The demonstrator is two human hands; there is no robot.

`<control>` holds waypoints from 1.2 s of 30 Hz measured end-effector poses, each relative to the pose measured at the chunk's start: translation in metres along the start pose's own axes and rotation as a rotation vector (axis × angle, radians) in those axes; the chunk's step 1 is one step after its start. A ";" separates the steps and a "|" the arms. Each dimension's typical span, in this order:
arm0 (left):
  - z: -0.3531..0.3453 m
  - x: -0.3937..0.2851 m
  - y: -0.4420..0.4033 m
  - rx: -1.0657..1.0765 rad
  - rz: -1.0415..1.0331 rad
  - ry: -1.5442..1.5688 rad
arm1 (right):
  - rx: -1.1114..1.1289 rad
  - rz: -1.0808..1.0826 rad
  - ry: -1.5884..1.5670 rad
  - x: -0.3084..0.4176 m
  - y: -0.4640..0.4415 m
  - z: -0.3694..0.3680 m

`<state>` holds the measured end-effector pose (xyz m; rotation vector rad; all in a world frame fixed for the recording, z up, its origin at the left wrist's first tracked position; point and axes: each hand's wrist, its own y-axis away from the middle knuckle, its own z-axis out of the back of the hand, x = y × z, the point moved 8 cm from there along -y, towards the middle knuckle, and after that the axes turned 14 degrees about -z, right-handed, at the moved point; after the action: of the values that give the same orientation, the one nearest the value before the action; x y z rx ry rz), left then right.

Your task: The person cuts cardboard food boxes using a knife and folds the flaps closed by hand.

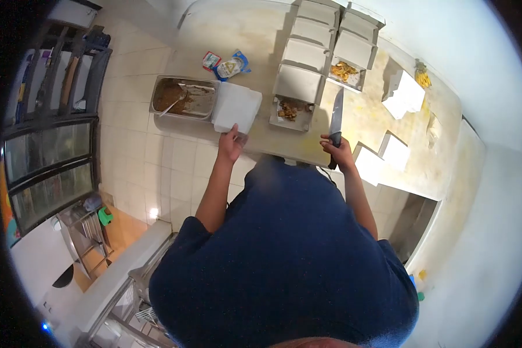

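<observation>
My right hand (341, 152) is closed round the black handle of a large kitchen knife (337, 116), its blade pointing away from me over the counter. My left hand (232, 144) grips the near edge of a flat white sheet or stack of paper (236, 108), thumb on top and fingers partly hidden underneath. Touching the paper on its left is a steel food pan (200, 106) with brown food and a spoon (174, 105) in it. Between my hands, farther in, an open cardboard box (296, 87) holds pieces of browned food (288, 111).
Another open box (354, 49) with yellowish food stands beside it, with more open boxes behind. Blue-and-white packaging (232, 65) lies at the back left. White boxes (403, 95) stand on the right, near bananas (423, 78). The counter's front edge (296, 156) is close to my body.
</observation>
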<state>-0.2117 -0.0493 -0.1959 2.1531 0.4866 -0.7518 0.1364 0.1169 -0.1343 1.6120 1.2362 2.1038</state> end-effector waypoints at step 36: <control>-0.215 0.233 0.063 1.016 0.270 -1.252 | -1.066 -0.055 -0.005 -0.141 0.093 0.186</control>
<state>0.0739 0.1011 -0.2025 1.9047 -1.0046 -2.2115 0.3806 0.0621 -0.1562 1.0346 0.0313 2.0959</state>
